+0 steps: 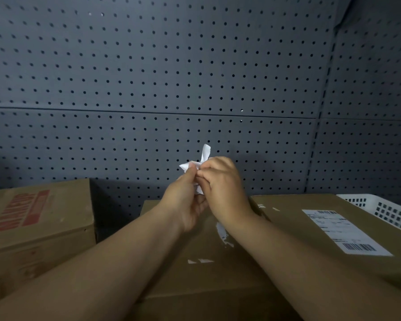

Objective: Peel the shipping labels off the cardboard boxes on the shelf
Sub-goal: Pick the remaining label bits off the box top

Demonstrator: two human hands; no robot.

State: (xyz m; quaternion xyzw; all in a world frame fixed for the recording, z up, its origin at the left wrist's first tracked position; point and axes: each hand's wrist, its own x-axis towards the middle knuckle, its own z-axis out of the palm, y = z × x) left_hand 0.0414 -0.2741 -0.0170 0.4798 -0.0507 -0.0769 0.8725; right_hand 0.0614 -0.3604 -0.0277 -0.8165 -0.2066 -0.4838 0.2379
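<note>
My left hand [185, 200] and my right hand [225, 188] meet in mid-air above the boxes, both pinching a crumpled white peeled label [196, 164] whose torn end sticks up. Below them lies the middle cardboard box [195, 274], with white paper scraps left on its top. To the right, another cardboard box [287, 216] carries a whole white shipping label [343, 232] with barcodes. A third cardboard box [63, 216] with red print stands at the left.
A dark grey pegboard wall [171, 77] closes the back and the right side of the shelf. A white perforated plastic basket [384, 212] sits at the far right, behind the labelled box. A dark gap separates the left box from the middle one.
</note>
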